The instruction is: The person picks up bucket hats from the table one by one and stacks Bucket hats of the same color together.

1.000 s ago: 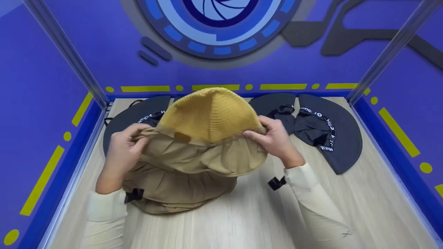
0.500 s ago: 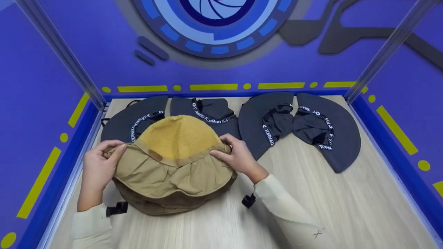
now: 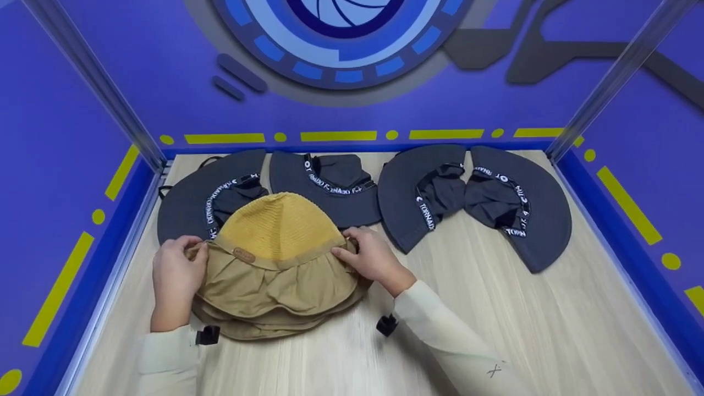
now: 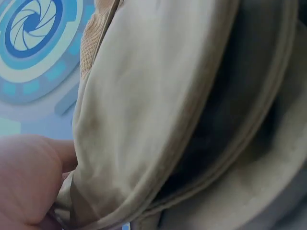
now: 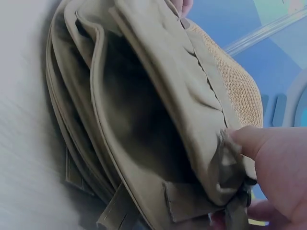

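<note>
A sun hat (image 3: 278,228) with a yellow knitted crown and a gathered khaki brim lies over a stack of khaki hats (image 3: 242,331). At its left side, my left hand (image 3: 177,280) pinches the cloth where brim meets crown. My right hand (image 3: 375,257) pinches the opposite side, thumb on top. A small brown patch (image 3: 243,255) sits on the crown's band. In the right wrist view, several layered brims (image 5: 91,124) show below the top hat, and the right thumb presses on a fold near a strap. The left wrist view shows the left hand (image 4: 29,177) against the brim; its fingertips are partly hidden.
Several dark grey brimmed hats lie along the back wall: one far left (image 3: 184,203), one beside it (image 3: 324,206), and a pair at right (image 3: 399,203), (image 3: 550,214). Blue walls enclose the wooden tabletop (image 3: 495,308) at the back and sides.
Both hands have brought the yellow-crowned hat down and left onto the khaki stack. Over the last half second the left hand has shifted slightly right, and the hat has settled lower.
</note>
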